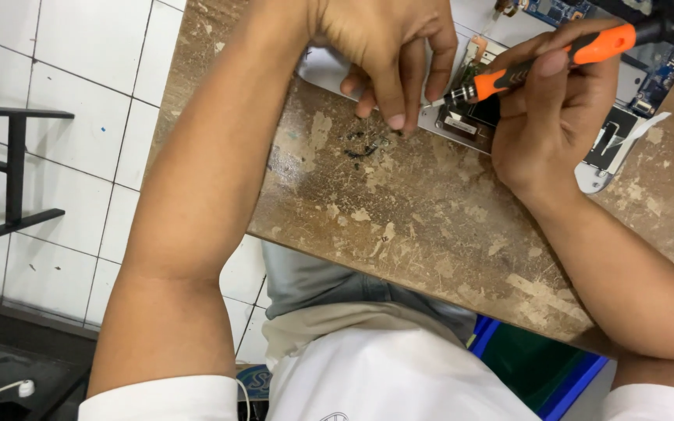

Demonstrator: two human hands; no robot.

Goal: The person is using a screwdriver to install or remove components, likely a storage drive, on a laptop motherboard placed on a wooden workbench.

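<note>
An opened laptop chassis (462, 132) lies at the far edge of a worn wooden table (431, 218), its silver frame and blue circuit board (657, 66) exposed. My right hand (555, 117) grips an orange and black screwdriver (540, 66), whose tip points left at the chassis near my other hand's fingertips. My left hand (388, 47) hovers over the chassis edge with fingers bent down, fingertips pinched close at the screwdriver tip; whether it holds a screw is too small to tell. A few small dark screws (364, 146) lie on the table just below my left fingers.
White tiled floor (79, 117) lies to the left with a black metal frame (13, 171) standing on it. A blue and green bin (540, 366) sits under the table by my lap. A white cable (1, 390) lies at the lower left.
</note>
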